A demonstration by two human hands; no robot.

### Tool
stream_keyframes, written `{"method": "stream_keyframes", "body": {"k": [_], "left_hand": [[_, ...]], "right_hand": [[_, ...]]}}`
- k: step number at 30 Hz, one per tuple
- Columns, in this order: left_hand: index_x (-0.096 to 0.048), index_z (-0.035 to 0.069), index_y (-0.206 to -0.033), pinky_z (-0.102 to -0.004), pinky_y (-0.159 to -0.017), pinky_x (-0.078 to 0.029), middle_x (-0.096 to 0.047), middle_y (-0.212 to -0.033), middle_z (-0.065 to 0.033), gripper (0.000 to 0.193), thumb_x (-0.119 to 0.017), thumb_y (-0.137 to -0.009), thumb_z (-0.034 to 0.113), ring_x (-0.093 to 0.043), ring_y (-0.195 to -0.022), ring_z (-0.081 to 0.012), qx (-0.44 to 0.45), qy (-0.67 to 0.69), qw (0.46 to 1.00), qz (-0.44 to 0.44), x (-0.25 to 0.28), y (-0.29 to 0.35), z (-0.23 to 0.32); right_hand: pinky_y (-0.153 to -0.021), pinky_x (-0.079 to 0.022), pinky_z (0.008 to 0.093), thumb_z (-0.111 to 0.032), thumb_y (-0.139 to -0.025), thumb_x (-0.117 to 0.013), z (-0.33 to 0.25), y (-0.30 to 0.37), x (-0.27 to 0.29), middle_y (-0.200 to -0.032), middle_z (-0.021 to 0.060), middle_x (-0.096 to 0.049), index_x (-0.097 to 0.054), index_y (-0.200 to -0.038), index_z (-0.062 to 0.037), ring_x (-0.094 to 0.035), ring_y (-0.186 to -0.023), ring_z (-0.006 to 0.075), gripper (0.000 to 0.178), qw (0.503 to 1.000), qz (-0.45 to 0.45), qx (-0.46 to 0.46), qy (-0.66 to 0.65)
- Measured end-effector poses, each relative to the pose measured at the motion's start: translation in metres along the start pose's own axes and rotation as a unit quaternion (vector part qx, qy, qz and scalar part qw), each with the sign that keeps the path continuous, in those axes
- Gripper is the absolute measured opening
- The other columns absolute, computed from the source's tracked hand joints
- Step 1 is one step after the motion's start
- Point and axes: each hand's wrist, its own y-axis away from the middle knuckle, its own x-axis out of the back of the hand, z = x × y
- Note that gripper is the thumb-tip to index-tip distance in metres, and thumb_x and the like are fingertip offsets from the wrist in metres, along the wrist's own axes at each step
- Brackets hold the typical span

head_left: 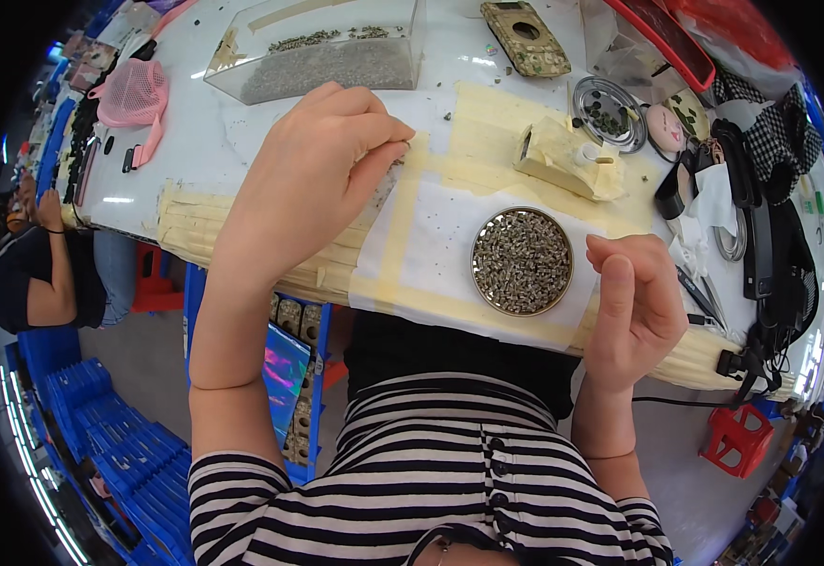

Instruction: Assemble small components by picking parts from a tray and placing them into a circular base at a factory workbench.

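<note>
My left hand (322, 165) reaches over the table, thumb and fingertips pinched together just in front of a clear plastic box (332, 71). Whatever is between those fingertips is too small to make out. Small metal pieces lie in that box. A round tin (522, 261) full of small silvery metal pieces, cylinder-like in shape, rests on white paper (412, 269) taped to the table. To the right of the tin, my right hand (636, 307) is raised with its fingers curled and the thumb up near the index finger. What it holds, if anything, cannot be seen.
Behind the tin sits a block wrapped in yellow tape (568, 160). A round clear dish (610, 115) holds dark green bits. A camouflage-patterned casing (525, 38) lies farther back. Tweezers (700, 297) and cables crowd the right. At far left, another person (49, 264) sits.
</note>
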Motion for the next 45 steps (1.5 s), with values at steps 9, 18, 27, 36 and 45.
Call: {"method": "stream_keyframes", "body": {"k": [9, 18, 27, 36, 45], "left_hand": [[-0.068, 0.004, -0.088, -0.0382, -0.072, -0.049, -0.06, -0.08, -0.0074, 0.008, -0.07, -0.082, 0.008, -0.058, -0.081, -0.028, -0.044, -0.092, 0.994, 0.049, -0.036, -0.032, 0.001], [-0.065, 0.002, -0.085, -0.04, -0.074, -0.048, -0.058, -0.079, -0.0093, 0.007, -0.067, -0.083, 0.008, -0.058, -0.083, -0.0301, -0.034, -0.104, 0.994, -0.006, -0.026, -0.029, -0.003], [-0.072, -0.004, -0.103, -0.0266, -0.077, -0.047, -0.066, -0.089, -0.0101, 0.019, -0.064, -0.086, -0.005, -0.061, -0.086, -0.0168, 0.113, 0.269, 0.956, 0.038, 0.0, 0.018, 0.03], [-0.069, -0.005, -0.112, -0.0204, -0.055, -0.04, -0.064, -0.088, -0.0074, 0.023, -0.056, -0.098, 0.007, -0.051, -0.065, -0.0071, 0.228, 0.689, 0.688, -0.01, -0.042, 0.015, 0.072], [-0.068, -0.007, -0.107, -0.0212, -0.057, -0.045, -0.064, -0.088, -0.0076, 0.028, -0.051, -0.103, 0.016, -0.056, -0.068, -0.0089, 0.192, 0.662, 0.724, -0.023, -0.049, 0.016, 0.072]], "right_hand": [[-0.067, -0.045, 0.0264, -0.001, -0.088, -0.068, 0.001, 0.0, -0.003, -0.084, 0.0104, -0.069, -0.071, -0.089, 0.0034, -0.059, -0.073, 0.0178, 0.006, 0.999, 0.029, -0.004, -0.011], [-0.066, -0.045, 0.0266, 0.0, -0.086, -0.069, -0.001, -0.001, -0.004, -0.082, 0.0103, -0.069, -0.072, -0.088, 0.003, -0.059, -0.072, 0.0184, 0.004, 1.0, 0.025, 0.006, 0.003], [-0.063, -0.046, 0.0268, 0.002, -0.081, -0.072, 0.004, -0.005, -0.007, -0.08, 0.0093, -0.068, -0.072, -0.089, 0.0014, -0.06, -0.07, 0.0186, 0.008, 0.999, -0.001, 0.035, 0.023], [-0.062, -0.044, 0.03, 0.003, -0.068, -0.08, -0.014, -0.013, -0.019, -0.082, 0.0036, -0.063, -0.075, -0.097, -0.008, -0.056, -0.072, 0.0201, 0.032, 0.986, -0.009, 0.124, 0.11], [-0.064, -0.041, 0.0306, 0.001, -0.068, -0.08, -0.018, -0.026, -0.019, -0.082, 0.0028, -0.056, -0.074, -0.092, -0.009, -0.051, -0.076, 0.0205, 0.027, 0.982, -0.032, 0.121, 0.14]]}}
